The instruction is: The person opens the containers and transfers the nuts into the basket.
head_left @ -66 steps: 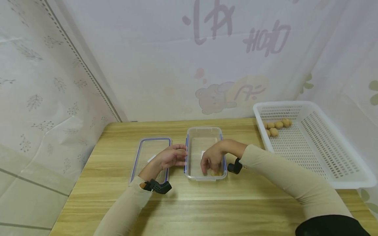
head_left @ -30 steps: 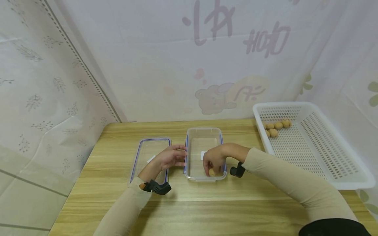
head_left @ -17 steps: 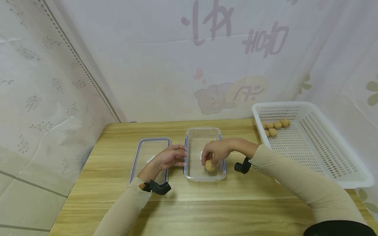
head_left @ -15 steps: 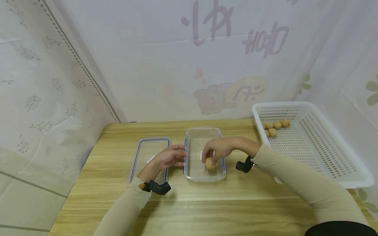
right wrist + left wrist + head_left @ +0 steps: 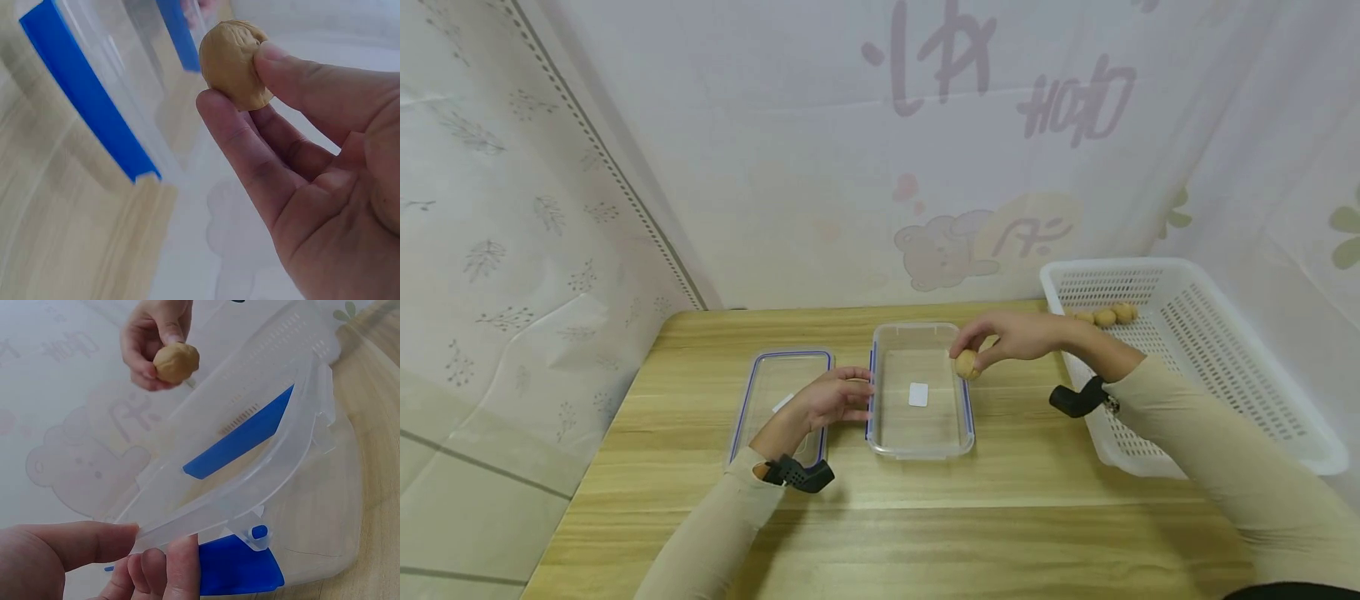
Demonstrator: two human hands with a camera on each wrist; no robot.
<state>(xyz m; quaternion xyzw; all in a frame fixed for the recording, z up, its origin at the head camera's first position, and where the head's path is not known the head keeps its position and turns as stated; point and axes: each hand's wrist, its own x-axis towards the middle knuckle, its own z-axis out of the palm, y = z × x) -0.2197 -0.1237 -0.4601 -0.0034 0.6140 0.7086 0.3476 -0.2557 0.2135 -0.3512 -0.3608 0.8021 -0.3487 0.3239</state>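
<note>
A round tan walnut (image 5: 967,364) is pinched between the thumb and fingertips of my right hand (image 5: 1011,337), raised above the right rim of a clear plastic box (image 5: 917,437). The right wrist view shows the walnut (image 5: 234,65) close up, its ridged shell facing the camera. My left hand (image 5: 835,396) touches the box's left side with extended fingers. In the left wrist view its thumb and fingertips (image 5: 183,565) rest at the rim by a blue clip (image 5: 240,565). A white label (image 5: 918,394) shows at the box's bottom. Left of it lies a blue-edged clear lid (image 5: 790,360), partly under my left hand.
A white perforated basket (image 5: 1247,392) stands at the right of the wooden table (image 5: 880,542), with several walnuts (image 5: 1105,317) in its far left corner. My right forearm crosses over its near part. A printed curtain (image 5: 820,167) hangs behind the table.
My right hand has gripped the walnut at the box's near right corner, lifted it out, and moved up and right past the rim. My left hand stays at the box's side.
</note>
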